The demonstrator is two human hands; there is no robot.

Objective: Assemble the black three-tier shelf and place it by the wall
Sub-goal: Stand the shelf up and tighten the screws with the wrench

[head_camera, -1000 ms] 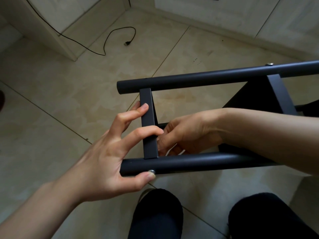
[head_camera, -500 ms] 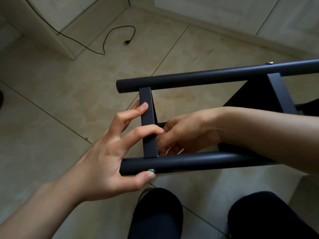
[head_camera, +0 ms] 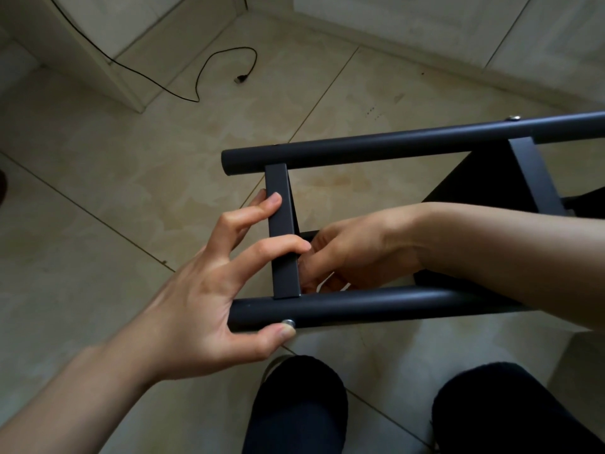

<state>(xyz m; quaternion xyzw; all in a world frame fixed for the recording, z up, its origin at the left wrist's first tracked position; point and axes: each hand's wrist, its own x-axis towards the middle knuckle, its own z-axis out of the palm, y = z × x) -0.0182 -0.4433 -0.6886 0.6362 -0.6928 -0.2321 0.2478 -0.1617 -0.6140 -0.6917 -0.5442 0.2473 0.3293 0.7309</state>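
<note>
gripping crossbar [head_camera: 284, 237], left hand [head_camera: 209, 290] splayed

The light is dim and soft, greenish in cast, and seems to fall from the far right, where the wall [head_camera: 540, 31] is palest. The floor [head_camera: 137, 178] darkens toward the near left corner. Shadows are faint and soft-edged; a dull sheen runs along the far tube [head_camera: 393, 145] and the near tube [head_camera: 360, 306]. Wide-angle distortion bends the tile lines and the wall base near the edges. Focus is fairly sharp at centre, the corners softer.
</note>
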